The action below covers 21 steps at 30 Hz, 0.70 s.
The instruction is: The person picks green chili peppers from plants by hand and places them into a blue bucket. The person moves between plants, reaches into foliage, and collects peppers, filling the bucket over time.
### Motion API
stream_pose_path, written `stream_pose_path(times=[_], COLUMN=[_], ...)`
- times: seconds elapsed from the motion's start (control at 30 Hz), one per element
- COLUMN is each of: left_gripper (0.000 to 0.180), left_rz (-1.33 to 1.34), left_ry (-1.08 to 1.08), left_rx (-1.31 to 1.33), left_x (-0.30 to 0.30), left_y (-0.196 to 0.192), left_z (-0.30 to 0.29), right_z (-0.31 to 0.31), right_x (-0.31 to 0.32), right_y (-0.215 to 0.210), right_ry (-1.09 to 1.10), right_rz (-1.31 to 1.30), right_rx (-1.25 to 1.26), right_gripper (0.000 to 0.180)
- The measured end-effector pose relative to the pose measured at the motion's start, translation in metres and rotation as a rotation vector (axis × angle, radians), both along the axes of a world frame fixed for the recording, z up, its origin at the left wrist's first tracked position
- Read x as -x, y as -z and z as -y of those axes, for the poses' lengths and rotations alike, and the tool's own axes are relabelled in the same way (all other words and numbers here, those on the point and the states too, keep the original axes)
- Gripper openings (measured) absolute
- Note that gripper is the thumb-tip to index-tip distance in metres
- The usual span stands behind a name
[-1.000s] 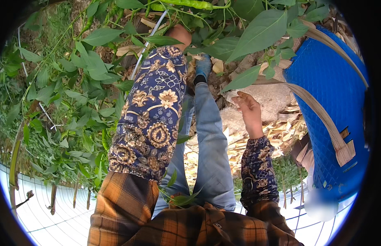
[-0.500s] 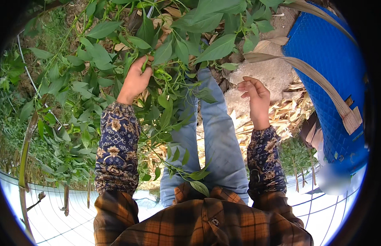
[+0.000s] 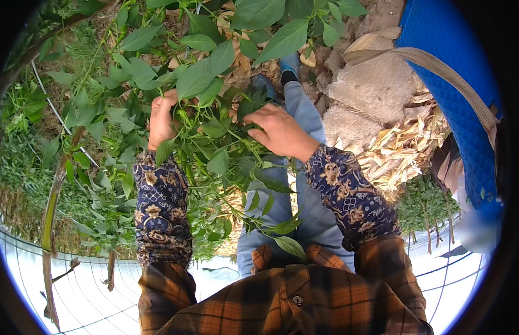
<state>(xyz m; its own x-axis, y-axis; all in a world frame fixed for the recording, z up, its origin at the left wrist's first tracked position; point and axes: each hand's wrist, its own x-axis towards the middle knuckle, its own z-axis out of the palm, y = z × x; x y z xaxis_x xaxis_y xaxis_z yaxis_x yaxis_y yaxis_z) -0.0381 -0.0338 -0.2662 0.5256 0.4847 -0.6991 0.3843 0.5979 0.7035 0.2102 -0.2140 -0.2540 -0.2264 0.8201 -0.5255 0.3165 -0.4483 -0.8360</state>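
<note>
A leafy green pepper plant (image 3: 195, 80) spreads across the middle, in front of my jeans (image 3: 309, 184). Among its stems, my left hand (image 3: 161, 121) has its fingers curled in; leaves cover the fingertips, so what they hold cannot be made out. Slim green peppers (image 3: 184, 116) hang close beside that hand. From the right, my right hand (image 3: 280, 132) reaches into the same foliage, fingers stretched out and a little apart, thumb below. It touches or nearly touches the leaves, and nothing shows in its grasp.
A blue quilted container (image 3: 449, 42) with a tan strap (image 3: 457, 66) stands on the right. Pale rocky ground (image 3: 376, 84) and dry husks (image 3: 407, 142) lie beside my legs. On the left are more plants (image 3: 103, 184), a thin white line (image 3: 50, 103) and a stake (image 3: 51, 209).
My right hand has swung left from over the pale ground into the plant. My left hand has shifted slightly left and down, and the green pepper seen at its fingers is no longer distinct.
</note>
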Motion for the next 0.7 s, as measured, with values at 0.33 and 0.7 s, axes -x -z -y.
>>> stream_pose_path(times=[0.33, 0.7], left_gripper=[0.042, 0.037], left_rz=[0.072, 0.01], left_ry=[-0.363, -0.309], left_rx=[0.391, 0.375], left_x=[0.009, -0.019], left_y=[0.007, 0.002], left_z=[0.006, 0.002], right_z=[0.006, -0.042], right_x=[0.013, 0.018], right_y=[-0.08, -0.002], right_ry=[0.15, 0.103], right_rz=[-0.121, 0.011], right_rx=[-0.109, -0.163], right_gripper=[0.02, 0.015])
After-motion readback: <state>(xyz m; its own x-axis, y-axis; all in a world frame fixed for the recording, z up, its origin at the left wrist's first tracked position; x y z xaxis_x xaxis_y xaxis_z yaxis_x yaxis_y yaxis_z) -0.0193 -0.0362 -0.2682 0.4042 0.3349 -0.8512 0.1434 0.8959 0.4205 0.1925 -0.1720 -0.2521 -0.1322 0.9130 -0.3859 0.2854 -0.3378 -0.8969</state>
